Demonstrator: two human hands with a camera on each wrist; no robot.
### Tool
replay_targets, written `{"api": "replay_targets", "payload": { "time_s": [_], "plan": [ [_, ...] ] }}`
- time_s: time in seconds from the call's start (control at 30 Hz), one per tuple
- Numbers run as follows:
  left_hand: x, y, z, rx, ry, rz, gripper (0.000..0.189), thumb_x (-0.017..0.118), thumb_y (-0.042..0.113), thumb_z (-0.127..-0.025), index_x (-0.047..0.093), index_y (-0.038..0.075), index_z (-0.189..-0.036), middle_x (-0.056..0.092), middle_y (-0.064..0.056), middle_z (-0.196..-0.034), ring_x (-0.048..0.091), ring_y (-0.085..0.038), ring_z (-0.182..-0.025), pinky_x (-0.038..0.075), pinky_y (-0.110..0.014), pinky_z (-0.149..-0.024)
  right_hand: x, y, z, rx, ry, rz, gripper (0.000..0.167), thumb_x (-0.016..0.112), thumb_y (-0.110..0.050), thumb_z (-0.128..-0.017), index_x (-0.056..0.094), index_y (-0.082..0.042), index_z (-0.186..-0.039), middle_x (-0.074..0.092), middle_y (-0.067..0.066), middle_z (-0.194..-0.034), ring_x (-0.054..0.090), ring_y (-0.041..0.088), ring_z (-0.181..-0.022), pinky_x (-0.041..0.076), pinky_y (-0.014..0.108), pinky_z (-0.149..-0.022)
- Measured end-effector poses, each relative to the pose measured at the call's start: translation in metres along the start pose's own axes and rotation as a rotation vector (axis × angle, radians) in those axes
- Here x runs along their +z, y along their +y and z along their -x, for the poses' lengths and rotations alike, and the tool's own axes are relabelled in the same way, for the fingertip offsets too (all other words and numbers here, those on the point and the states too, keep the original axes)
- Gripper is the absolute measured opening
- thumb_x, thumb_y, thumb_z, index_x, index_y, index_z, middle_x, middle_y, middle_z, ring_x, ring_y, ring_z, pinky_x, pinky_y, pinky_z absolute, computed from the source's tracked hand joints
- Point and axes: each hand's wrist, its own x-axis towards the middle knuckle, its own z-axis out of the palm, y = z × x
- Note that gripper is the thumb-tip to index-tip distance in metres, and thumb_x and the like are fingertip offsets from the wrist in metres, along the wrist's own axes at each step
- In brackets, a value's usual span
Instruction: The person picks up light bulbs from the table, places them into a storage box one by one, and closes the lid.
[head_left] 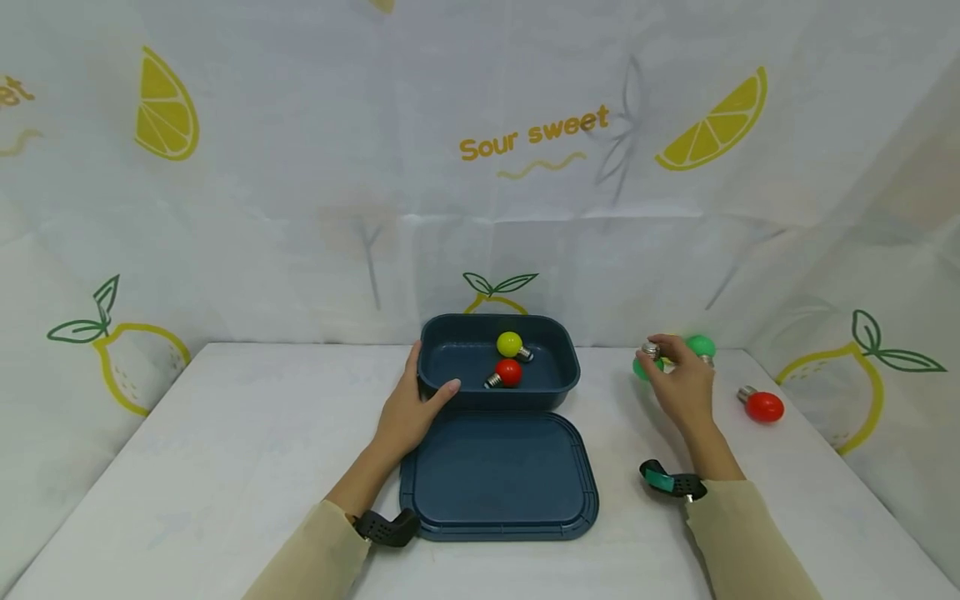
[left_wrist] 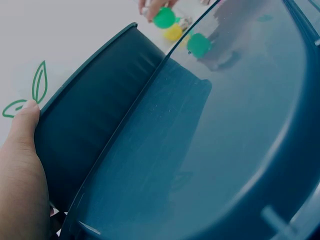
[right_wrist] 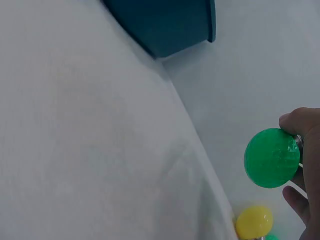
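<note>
My right hand point(head_left: 684, 390) pinches a green light bulb point(right_wrist: 272, 158) by its metal screw base, its round globe hanging downward at the table's right side. My left hand point(head_left: 408, 414) holds the front left corner of a dark blue plastic box point(head_left: 495, 400), thumb along the front wall. Inside that box lie a yellow light bulb point(head_left: 509, 344) and a red light bulb point(head_left: 508, 372). Just beyond the right hand lies another green bulb point(head_left: 701, 346), and a second yellow bulb point(right_wrist: 254, 222) is mostly hidden by the hand in the head view.
A dark blue lid point(head_left: 498, 475) lies flat directly in front of the box. Farther right, another red bulb point(head_left: 765, 407) rests near the edge of the white table point(head_left: 225, 450). A white cloth point(head_left: 300, 167) with lemon prints hangs behind the table.
</note>
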Motion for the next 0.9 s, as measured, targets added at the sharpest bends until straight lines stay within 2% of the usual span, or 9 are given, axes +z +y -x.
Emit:
{"api": "replay_targets", "payload": {
  "time_s": [0.1,0.13,0.2,0.23,0.33,0.4,0.47,0.67,0.9],
  "plan": [
    [0.000,0.001,-0.002,0.004,0.001,0.005,0.098,0.060,0.064,-0.092,0.006,0.027,-0.165,0.021,-0.004,-0.170,0.028,-0.030,-0.155,0.029,-0.058,-0.122,0.000,-0.012,-0.004,-0.038,-0.003,-0.029,0.030,0.075,-0.011,-0.091,0.066,0.003,-0.116,0.074,0.026,-0.101,0.069,0.043,-0.100,0.052,0.046,-0.083],
    [0.000,0.001,-0.002,0.006,0.001,0.004,0.098,0.060,0.064,-0.092,0.006,0.027,-0.165,0.021,-0.004,-0.170,0.028,-0.030,-0.155,0.029,-0.058,-0.122,0.000,-0.016,-0.006,-0.052,-0.004,-0.033,0.029,0.075,-0.010,-0.091,0.066,0.003,-0.115,0.073,0.027,-0.102,0.069,0.043,-0.092,0.052,0.049,-0.081],
    [0.000,0.001,-0.002,0.006,-0.003,0.005,0.098,0.060,0.064,-0.092,0.005,0.027,-0.165,0.021,-0.003,-0.170,0.028,-0.030,-0.155,0.029,-0.058,-0.122,-0.001,-0.024,-0.008,-0.085,-0.005,-0.028,0.029,0.076,-0.010,-0.090,0.066,0.002,-0.114,0.073,0.026,-0.102,0.064,0.040,-0.075,0.052,0.050,-0.068],
    [0.000,0.002,-0.002,0.005,-0.003,0.005,0.099,0.060,0.064,-0.092,0.005,0.026,-0.165,0.021,-0.004,-0.170,0.028,-0.030,-0.155,0.029,-0.058,-0.122,-0.001,-0.029,-0.009,-0.102,-0.002,-0.021,0.029,0.077,-0.010,-0.089,0.067,0.001,-0.114,0.073,0.025,-0.102,0.062,0.037,-0.071,0.050,0.046,-0.063],
    [0.001,0.002,0.000,0.001,-0.003,0.001,0.099,0.061,0.063,-0.092,0.006,0.025,-0.165,0.021,-0.005,-0.170,0.028,-0.031,-0.155,0.029,-0.058,-0.122,-0.001,-0.041,-0.011,-0.163,0.008,-0.023,0.028,0.079,-0.008,-0.087,0.068,0.000,-0.112,0.073,0.023,-0.100,0.058,0.035,-0.068,0.045,0.043,-0.062],
    [0.001,0.002,0.001,-0.002,-0.001,0.003,0.099,0.062,0.063,-0.091,0.006,0.025,-0.165,0.022,-0.005,-0.170,0.029,-0.031,-0.155,0.029,-0.058,-0.122,-0.002,-0.049,-0.013,-0.183,0.008,-0.056,0.028,0.079,-0.006,-0.086,0.069,0.000,-0.111,0.073,0.022,-0.100,0.064,0.036,-0.085,0.048,0.048,-0.076],
    [0.001,0.002,0.001,-0.001,0.000,0.002,0.099,0.061,0.063,-0.091,0.006,0.026,-0.165,0.023,-0.006,-0.169,0.029,-0.031,-0.155,0.029,-0.059,-0.122,0.000,-0.058,-0.015,-0.192,0.004,-0.089,0.028,0.078,-0.005,-0.086,0.068,0.000,-0.111,0.072,0.023,-0.101,0.066,0.039,-0.095,0.047,0.056,-0.087],
    [0.001,0.001,0.002,-0.001,-0.001,0.005,0.100,0.061,0.064,-0.091,0.005,0.027,-0.165,0.022,-0.005,-0.170,0.028,-0.030,-0.155,0.028,-0.059,-0.122,0.007,-0.083,-0.026,-0.207,-0.046,-0.140,0.031,0.076,-0.006,-0.089,0.068,0.000,-0.118,0.073,0.021,-0.108,0.069,0.039,-0.100,0.052,0.054,-0.086],
    [0.001,0.001,0.002,-0.007,0.002,0.008,0.100,0.062,0.063,-0.091,0.006,0.026,-0.165,0.023,-0.005,-0.169,0.028,-0.031,-0.155,0.028,-0.059,-0.122,0.020,-0.107,-0.035,-0.240,-0.110,-0.178,0.026,0.075,-0.009,-0.090,0.070,-0.002,-0.115,0.074,0.018,-0.110,0.069,0.035,-0.099,0.056,0.056,-0.089]
  ]
}}
